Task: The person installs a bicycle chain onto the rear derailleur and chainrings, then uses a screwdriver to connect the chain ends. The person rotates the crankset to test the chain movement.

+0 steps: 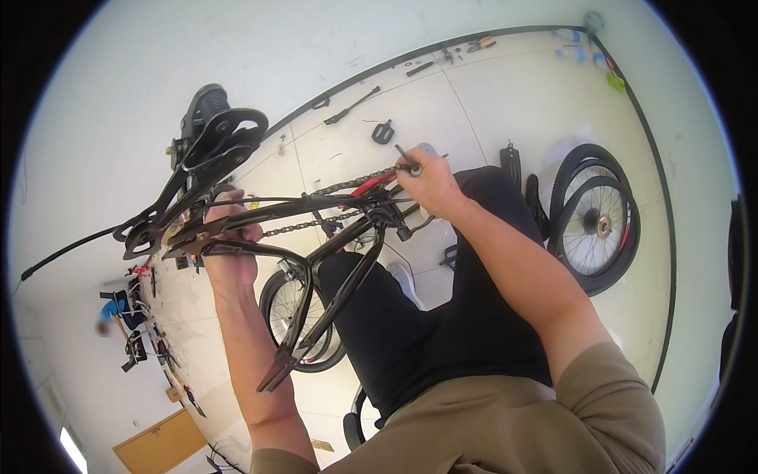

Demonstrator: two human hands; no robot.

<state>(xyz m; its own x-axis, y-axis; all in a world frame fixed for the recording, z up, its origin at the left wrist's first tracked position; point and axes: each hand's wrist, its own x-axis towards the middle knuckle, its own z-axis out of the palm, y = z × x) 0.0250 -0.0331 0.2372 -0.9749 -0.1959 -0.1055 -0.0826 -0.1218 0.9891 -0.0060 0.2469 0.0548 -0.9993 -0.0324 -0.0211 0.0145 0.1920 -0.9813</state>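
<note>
A black bicycle frame lies tilted across my lap, its rear end raised to the left. My left hand is closed around the rear of the frame, with its fingers partly behind the tubes. Above it, the rear derailleur sticks up. The chain runs in two strands from near my left hand toward the crank area. There my right hand pinches a small dark tool with a thin rod, close to the chain's upper strand and a red part. The tool's working end is hidden.
On the floor lie a pedal, loose tools along the wall, and a saddle. Two wheels lie at right; another wheel is behind the frame. A person works far left.
</note>
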